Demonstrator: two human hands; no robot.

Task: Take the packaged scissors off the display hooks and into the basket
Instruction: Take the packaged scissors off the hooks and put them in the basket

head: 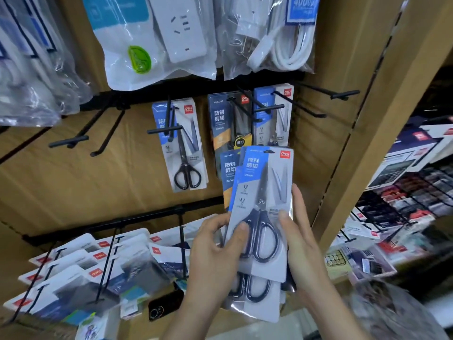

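Stack point(263, 192): several scissors packs, fanned, off the hooks point(343, 94). Your left hand point(215, 253) and right hand point(304, 246) pinch its side edges, thumbs in front, fingers point(297, 195) behind, likely squaring it for carrying. Packs point(182, 143) remain hung. Basket: not plainly visible.

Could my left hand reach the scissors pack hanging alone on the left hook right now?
Probably yes, once freed: nothing lies between the left hand and that pack, but it grips the stack with the right hand.
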